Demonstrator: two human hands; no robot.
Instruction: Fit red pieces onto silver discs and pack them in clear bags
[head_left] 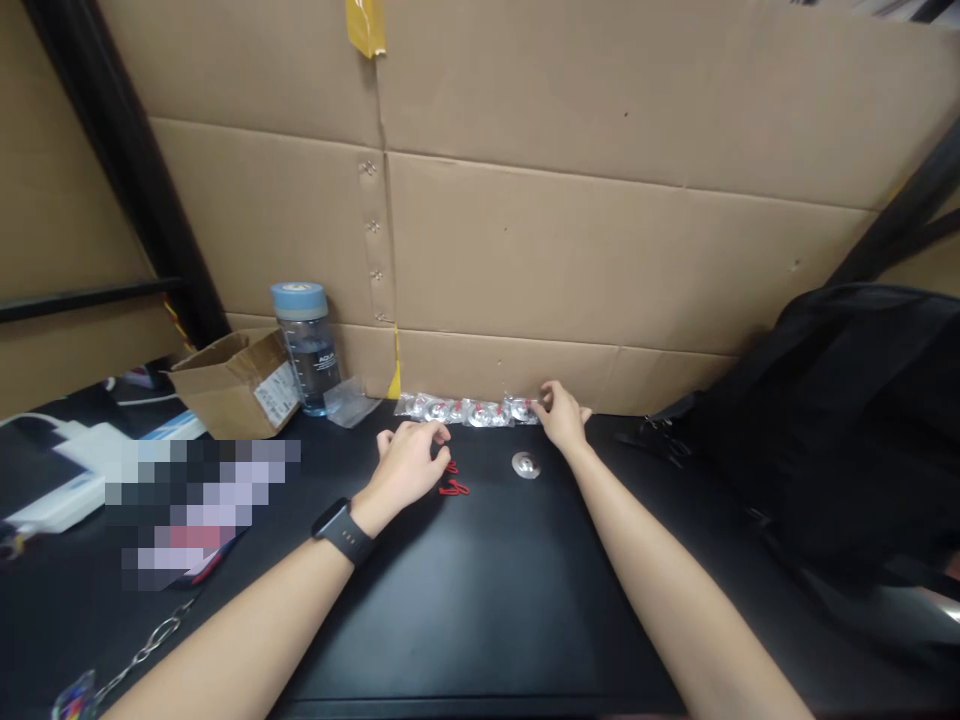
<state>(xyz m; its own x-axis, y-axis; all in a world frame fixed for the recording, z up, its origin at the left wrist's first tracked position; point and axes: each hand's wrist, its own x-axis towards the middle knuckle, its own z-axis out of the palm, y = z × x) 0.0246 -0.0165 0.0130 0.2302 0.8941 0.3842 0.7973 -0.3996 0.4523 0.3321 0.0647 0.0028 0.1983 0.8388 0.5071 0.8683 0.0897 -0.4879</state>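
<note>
Along the foot of the cardboard wall [562, 260], a row of clear packets [480, 413] is laid, its long axis running from left to right. At its right end the right hand [564, 418] is placed with bent fingers; whether a packet is gripped cannot be told. Near this hand, toward the left, a silver disc [526, 465] is laid flat on the black table [480, 610]. Red cords [454, 489] are seen just beside the left hand [407, 465], which is loosely curled, thumb apart; the nearer cord is stretched crosswise.
</note>
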